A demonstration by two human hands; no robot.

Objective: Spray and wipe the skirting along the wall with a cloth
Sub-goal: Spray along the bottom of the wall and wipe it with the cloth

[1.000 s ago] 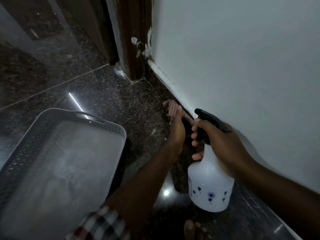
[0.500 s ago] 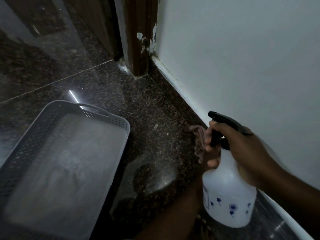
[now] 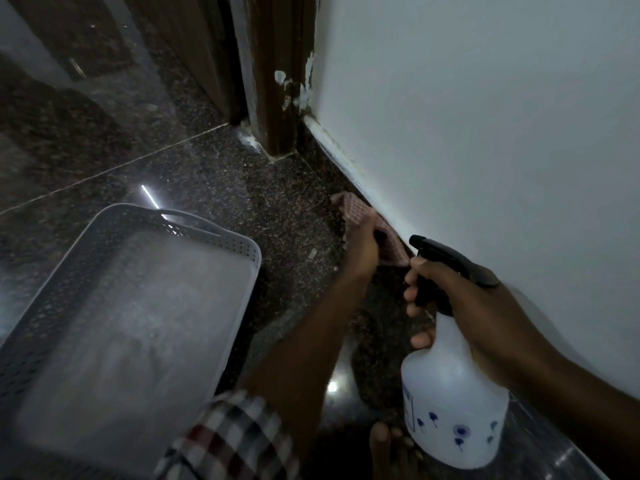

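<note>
Mid-wipe. Left hand (image 3: 360, 247) grips cloth (image 3: 356, 216), pressed on skirting (image 3: 332, 147) partway along wall, near door frame (image 3: 277, 98). Right hand (image 3: 474, 306) holds bottle (image 3: 450, 410), finger on trigger. Likely skirting toward frame left; cleanliness unreadable.

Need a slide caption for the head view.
Left hand wipes skirting with cloth; right hand holds spray bottle.

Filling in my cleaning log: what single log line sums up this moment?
left hand: presses pink cloth on skirting | right hand: holds spray bottle | grey basket: on floor
</note>
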